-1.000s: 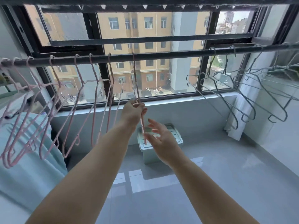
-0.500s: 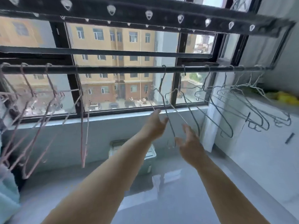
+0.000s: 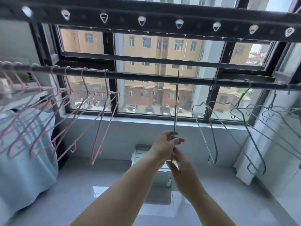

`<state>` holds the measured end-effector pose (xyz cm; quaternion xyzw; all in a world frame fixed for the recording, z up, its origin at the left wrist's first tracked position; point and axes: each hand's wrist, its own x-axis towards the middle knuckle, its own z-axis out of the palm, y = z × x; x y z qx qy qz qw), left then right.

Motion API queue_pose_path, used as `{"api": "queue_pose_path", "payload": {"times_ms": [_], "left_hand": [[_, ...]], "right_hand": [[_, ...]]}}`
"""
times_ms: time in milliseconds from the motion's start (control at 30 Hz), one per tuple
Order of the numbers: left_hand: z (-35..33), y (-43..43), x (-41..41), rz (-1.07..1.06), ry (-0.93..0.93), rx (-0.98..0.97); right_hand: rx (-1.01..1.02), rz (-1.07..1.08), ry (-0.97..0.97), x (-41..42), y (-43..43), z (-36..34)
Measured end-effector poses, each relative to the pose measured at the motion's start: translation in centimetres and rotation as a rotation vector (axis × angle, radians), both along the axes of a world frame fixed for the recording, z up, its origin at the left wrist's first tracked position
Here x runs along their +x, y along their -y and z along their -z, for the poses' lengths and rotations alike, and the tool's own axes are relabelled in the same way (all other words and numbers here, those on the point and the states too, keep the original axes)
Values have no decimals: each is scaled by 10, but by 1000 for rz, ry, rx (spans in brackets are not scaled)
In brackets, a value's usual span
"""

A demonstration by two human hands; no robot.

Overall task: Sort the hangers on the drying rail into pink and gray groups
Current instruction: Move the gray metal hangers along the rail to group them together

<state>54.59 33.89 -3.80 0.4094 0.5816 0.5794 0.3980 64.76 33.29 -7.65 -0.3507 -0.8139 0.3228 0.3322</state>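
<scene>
A dark drying rail (image 3: 146, 75) runs across the window. Several pink hangers (image 3: 101, 121) hang bunched on its left part. Several gray hangers (image 3: 211, 128) hang on its right part. One gray hanger (image 3: 176, 101) hangs edge-on at the middle of the rail, between the two groups. My left hand (image 3: 165, 144) pinches its lower part between thumb and fingers. Just below, my right hand (image 3: 180, 165) is closed around the bottom end of the same hanger.
A second dark bar with white clips (image 3: 141, 20) runs overhead. A white lidded bin (image 3: 141, 154) stands on the floor under the window sill (image 3: 146, 121). Light blue cloth (image 3: 24, 160) hangs at the left. A white curtain (image 3: 260, 144) hangs at the right.
Both hands were open and reaching toward a gray hanger at the right; now they grip one gray hanger at the middle of the rail. The camera view has swung back left.
</scene>
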Motion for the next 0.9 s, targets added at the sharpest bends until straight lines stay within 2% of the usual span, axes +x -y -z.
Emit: {"api": "queue_pose_path", "payload": {"times_ms": [300,800,900], "left_hand": [[-8,49,-69,-202,-114,18],[-3,82,-103,-238,-138,-56],[-5,80,-99,-259,-202,-104]], "right_hand": [[68,-156,1,-62,24,-1],[29,-174,-3,-104,58,0],[-17,-198,17,-94,60,-8]]}}
